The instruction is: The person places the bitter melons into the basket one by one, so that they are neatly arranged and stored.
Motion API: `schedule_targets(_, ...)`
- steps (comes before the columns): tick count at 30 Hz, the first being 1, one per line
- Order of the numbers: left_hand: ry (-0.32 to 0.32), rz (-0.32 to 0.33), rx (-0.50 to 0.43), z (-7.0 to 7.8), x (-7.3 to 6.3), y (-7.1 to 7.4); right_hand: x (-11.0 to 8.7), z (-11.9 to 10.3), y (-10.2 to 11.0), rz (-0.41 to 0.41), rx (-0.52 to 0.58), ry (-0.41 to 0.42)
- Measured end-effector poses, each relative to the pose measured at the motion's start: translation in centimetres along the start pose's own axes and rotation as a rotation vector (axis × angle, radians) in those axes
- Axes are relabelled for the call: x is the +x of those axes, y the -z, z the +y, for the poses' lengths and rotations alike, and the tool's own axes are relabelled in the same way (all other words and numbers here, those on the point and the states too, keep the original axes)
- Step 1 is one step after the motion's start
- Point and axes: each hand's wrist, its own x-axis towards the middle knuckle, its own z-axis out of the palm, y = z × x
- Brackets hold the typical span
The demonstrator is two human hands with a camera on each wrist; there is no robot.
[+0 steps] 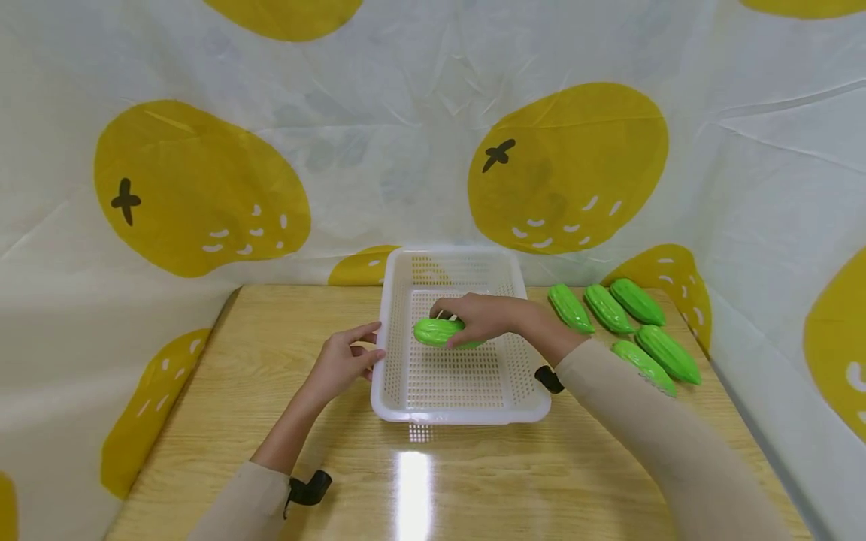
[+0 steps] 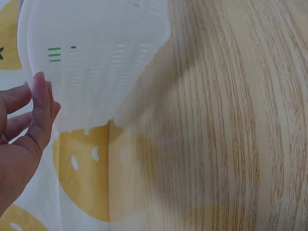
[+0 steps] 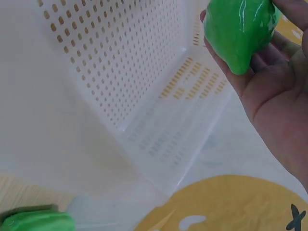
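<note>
My right hand grips a bright green, ridged bitter melon inside a white plastic basket. Seen by the right wrist camera, the bitter melon lies between the thumb and fingers, its tapered end toward the palm. From the head view I cannot tell whether it touches the basket floor. My left hand pinches the basket's left rim between fingers and thumb. In the left wrist view, this hand is at the rim, beside the slotted wall.
Several more green bitter melons lie on the wooden table to the right of the basket, partly behind my right sleeve. A white cloth with yellow fruit prints hangs behind the table and along its sides.
</note>
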Motion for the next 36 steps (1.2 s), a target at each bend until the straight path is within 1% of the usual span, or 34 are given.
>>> schedule_targets(5,0.003,0.004,0.008,0.0,-0.1,0.1,1.2,-0.3,-0.3,-0.020,-0.034,0.029)
schedule_targets(10,-0.001,0.006,0.012,0.2,0.0,0.1,2.2,-0.4,-0.5,-0.073,-0.043,0.031)
schedule_targets(16,0.004,0.011,0.001,0.3,0.0,-0.2,3.1,-0.8,-1.3,-0.159,0.000,0.007)
schedule_targets(20,0.000,0.003,0.002,0.3,0.0,-0.2,3.7,-1.0,-2.3,-0.210,-0.018,-0.014)
schedule_targets(25,0.001,0.017,0.019,0.3,0.0,-0.2,4.3,-1.5,-3.2,-0.265,-0.022,-0.011)
schedule_targets(30,0.005,0.015,0.010,0.3,0.0,-0.1,4.8,-1.7,-3.9,-0.321,-0.008,-0.010)
schedule_targets(36,0.005,0.013,0.007,0.2,-0.1,-0.1,5.1,-1.5,-4.6,-0.360,-0.034,-0.024)
